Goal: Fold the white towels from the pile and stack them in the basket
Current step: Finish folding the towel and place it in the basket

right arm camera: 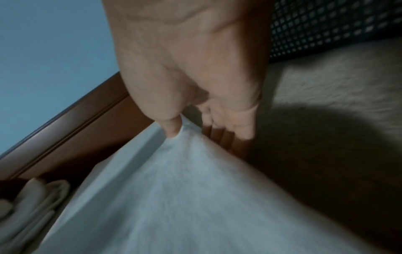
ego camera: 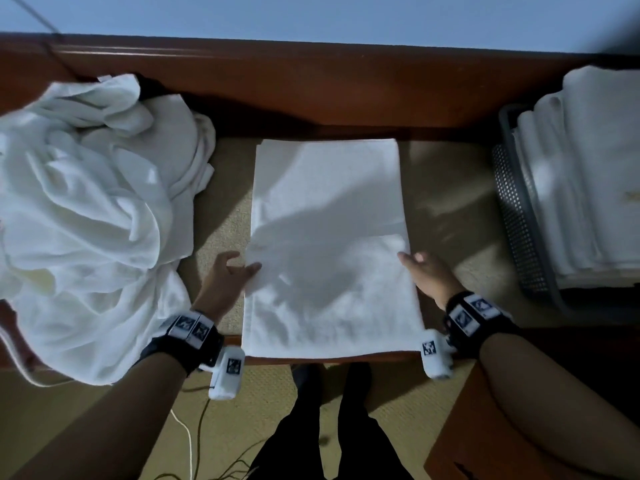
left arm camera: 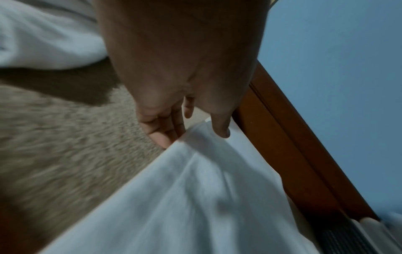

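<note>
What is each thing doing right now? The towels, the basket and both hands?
Flat white towel: spread on the beige surface, partly folded, both side edges lifted.
Crumpled pile of white towels: unfolded, heaped at the left.
Grey mesh basket: at the right, holding stacked towels.
Stack of folded white towels: neat, inside the basket.
Left hand: pinches the towel's left edge.
Right hand: pinches the towel's right edge.
</note>
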`<control>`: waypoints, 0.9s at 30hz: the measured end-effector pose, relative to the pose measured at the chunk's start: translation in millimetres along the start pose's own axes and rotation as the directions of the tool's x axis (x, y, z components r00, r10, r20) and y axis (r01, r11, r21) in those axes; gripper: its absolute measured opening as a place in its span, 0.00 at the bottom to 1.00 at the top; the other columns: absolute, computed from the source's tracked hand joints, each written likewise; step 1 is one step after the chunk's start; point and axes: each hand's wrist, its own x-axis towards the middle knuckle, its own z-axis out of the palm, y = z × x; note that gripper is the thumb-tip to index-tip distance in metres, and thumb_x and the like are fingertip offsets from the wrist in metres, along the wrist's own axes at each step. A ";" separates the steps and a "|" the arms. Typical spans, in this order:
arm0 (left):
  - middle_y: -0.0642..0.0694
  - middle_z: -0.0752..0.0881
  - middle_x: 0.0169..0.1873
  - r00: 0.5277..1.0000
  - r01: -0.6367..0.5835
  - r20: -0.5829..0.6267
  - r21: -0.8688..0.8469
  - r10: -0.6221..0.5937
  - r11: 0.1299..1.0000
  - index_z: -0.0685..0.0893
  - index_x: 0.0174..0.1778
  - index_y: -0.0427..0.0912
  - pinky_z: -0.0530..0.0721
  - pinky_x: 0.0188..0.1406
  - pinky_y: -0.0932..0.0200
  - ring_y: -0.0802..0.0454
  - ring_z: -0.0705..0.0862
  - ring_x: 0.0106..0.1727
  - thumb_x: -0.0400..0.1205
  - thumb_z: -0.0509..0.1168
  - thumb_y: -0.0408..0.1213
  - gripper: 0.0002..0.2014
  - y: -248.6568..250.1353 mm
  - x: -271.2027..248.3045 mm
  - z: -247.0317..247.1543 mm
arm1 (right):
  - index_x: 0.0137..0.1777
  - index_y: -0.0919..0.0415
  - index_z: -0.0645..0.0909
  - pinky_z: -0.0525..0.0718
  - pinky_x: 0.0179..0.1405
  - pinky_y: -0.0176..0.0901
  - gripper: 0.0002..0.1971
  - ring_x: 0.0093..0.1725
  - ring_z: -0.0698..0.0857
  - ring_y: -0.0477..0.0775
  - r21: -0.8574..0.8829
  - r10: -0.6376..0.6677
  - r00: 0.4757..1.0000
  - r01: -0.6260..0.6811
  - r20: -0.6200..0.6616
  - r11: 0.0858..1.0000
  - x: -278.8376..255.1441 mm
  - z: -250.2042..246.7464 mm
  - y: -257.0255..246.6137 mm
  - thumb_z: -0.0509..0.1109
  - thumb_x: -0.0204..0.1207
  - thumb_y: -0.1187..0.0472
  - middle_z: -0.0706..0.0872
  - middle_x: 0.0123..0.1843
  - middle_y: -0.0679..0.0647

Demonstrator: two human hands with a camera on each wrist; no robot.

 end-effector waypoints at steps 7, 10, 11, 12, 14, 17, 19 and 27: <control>0.42 0.92 0.57 0.963 0.139 0.242 -0.066 -0.120 0.988 0.84 0.67 0.40 0.91 0.59 0.37 0.42 0.93 0.55 0.73 0.75 0.62 0.34 -33.3 -67.3 8.6 | 0.75 0.59 0.83 0.79 0.74 0.57 0.37 0.70 0.85 0.58 0.017 0.044 0.992 -0.047 0.115 0.999 -56.3 19.1 59.2 0.59 0.84 0.29 0.88 0.69 0.59; 0.42 0.95 0.51 0.985 0.084 0.162 -0.119 -0.064 0.989 0.87 0.61 0.41 0.91 0.58 0.33 0.40 0.94 0.51 0.70 0.77 0.63 0.33 -31.2 -64.7 8.8 | 0.77 0.58 0.81 0.78 0.77 0.64 0.35 0.72 0.83 0.59 0.053 0.061 0.993 -0.066 0.105 0.996 -56.1 22.0 65.8 0.56 0.85 0.31 0.86 0.72 0.58; 0.42 0.95 0.49 0.991 0.057 0.126 -0.142 -0.039 0.988 0.86 0.59 0.41 0.91 0.56 0.32 0.39 0.94 0.49 0.74 0.77 0.60 0.28 -26.6 -65.0 10.4 | 0.76 0.59 0.81 0.78 0.77 0.63 0.33 0.72 0.83 0.59 0.046 0.054 0.994 -0.058 0.093 0.997 -57.0 22.9 66.2 0.56 0.88 0.34 0.86 0.72 0.58; 0.41 0.95 0.47 0.995 0.030 0.102 -0.155 -0.014 0.988 0.83 0.58 0.40 0.92 0.54 0.32 0.39 0.94 0.48 0.78 0.76 0.56 0.24 -22.9 -66.1 12.2 | 0.75 0.61 0.81 0.78 0.76 0.61 0.30 0.72 0.83 0.60 0.032 0.054 0.995 -0.057 0.084 0.998 -60.0 23.1 65.9 0.56 0.90 0.38 0.86 0.71 0.58; 0.40 0.94 0.46 0.994 -0.001 0.105 -0.109 0.013 0.994 0.80 0.59 0.38 0.93 0.46 0.40 0.42 0.94 0.45 0.85 0.72 0.49 0.18 -23.6 -66.5 18.4 | 0.67 0.63 0.84 0.81 0.69 0.55 0.29 0.65 0.86 0.63 -0.014 0.046 0.996 -0.046 0.078 0.999 -68.8 22.8 65.4 0.54 0.90 0.39 0.88 0.62 0.61; 0.41 0.91 0.51 0.995 0.012 0.096 0.091 -0.021 0.996 0.81 0.59 0.40 0.87 0.39 0.53 0.48 0.91 0.46 0.88 0.68 0.50 0.16 -33.3 -63.6 20.4 | 0.64 0.66 0.85 0.82 0.63 0.52 0.34 0.62 0.87 0.65 -0.062 0.021 0.997 -0.016 0.081 0.998 -75.0 21.9 66.0 0.53 0.87 0.35 0.89 0.59 0.65; 0.41 0.90 0.53 0.996 0.053 0.069 0.132 -0.062 0.990 0.81 0.59 0.42 0.87 0.46 0.50 0.45 0.90 0.49 0.87 0.67 0.57 0.20 -33.3 -56.4 20.8 | 0.76 0.65 0.80 0.78 0.71 0.52 0.33 0.72 0.83 0.63 -0.079 0.057 0.997 -0.053 0.058 0.996 -65.7 18.0 59.9 0.55 0.89 0.36 0.85 0.71 0.62; 0.43 0.89 0.55 0.995 -0.027 -0.092 0.207 0.047 0.978 0.81 0.67 0.41 0.90 0.56 0.40 0.42 0.89 0.54 0.81 0.74 0.56 0.26 15.5 -1.8 25.4 | 0.59 0.59 0.84 0.79 0.54 0.49 0.21 0.61 0.86 0.62 -0.116 -0.110 0.994 0.108 -0.013 0.987 3.4 -4.9 5.8 0.66 0.86 0.40 0.89 0.58 0.58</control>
